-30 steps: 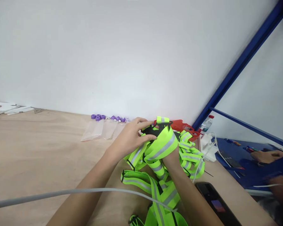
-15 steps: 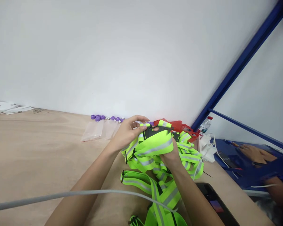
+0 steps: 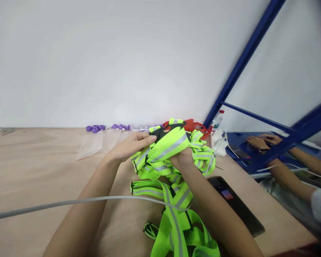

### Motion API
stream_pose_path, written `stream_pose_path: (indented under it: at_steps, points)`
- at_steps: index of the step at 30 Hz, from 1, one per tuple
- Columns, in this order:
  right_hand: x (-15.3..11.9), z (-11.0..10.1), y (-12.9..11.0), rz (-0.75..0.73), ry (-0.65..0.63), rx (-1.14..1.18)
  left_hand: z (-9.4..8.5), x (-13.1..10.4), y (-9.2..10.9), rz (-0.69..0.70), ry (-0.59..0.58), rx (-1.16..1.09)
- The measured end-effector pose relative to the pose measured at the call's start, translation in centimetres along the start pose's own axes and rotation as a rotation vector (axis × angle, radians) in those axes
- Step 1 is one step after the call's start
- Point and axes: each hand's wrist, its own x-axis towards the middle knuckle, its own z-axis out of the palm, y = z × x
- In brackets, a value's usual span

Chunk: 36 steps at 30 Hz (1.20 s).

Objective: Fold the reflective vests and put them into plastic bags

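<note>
A folded neon-green reflective strap [image 3: 169,145] with a grey stripe is held up between both hands. My left hand [image 3: 135,144] pinches the black plastic buckle [image 3: 160,134] at its upper left, thumb on top. From below and right, my right hand [image 3: 182,157] grips the same bundle; its fingers are mostly hidden behind the webbing. More green straps [image 3: 203,153] lie heaped just beyond the right hand, and another tangle of straps [image 3: 173,221] lies on the table beneath my forearms.
Purple rolls [image 3: 95,128] and clear plastic bags [image 3: 92,145] lie along the wall. At the right are a red bag [image 3: 194,125], a bottle [image 3: 216,120], white adapters [image 3: 219,142] and a phone [image 3: 235,203]. A grey cable [image 3: 96,200] crosses in front. Another person's hands [image 3: 262,141] rest beyond the blue frame [image 3: 246,53].
The view has swung to the right. The buckle's ends look closer together, and my left fingers have shifted from above it to its left end. Both hands keep hold of the strap.
</note>
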Motion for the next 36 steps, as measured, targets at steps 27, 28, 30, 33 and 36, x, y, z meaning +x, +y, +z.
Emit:
stream_pose_path:
  at_steps: [27, 28, 30, 33, 36]
  points:
    - [5.0, -11.5, -9.2, -0.534, 0.522, -0.019, -9.8, -4.2, 2.3, 0.444, 1.067, -0.401]
    - [4.9, -11.9, -9.7, -0.532, 0.513, -0.055, -10.1, -4.5, 2.4, 0.432, 1.076, -0.364]
    - [4.6, -11.5, -10.0, -0.462, 0.436, -0.168, -9.8, -4.8, 2.8, 0.373, 1.031, -0.254]
    - [3.8, -9.2, -9.1, -0.34, 0.186, -0.435, -7.4, -5.0, 3.8, 0.193, 0.723, 0.047]
    - [2.4, -5.9, -7.3, -0.317, -0.256, -0.787, -3.8, -5.3, 4.9, 0.039, 0.288, 0.452]
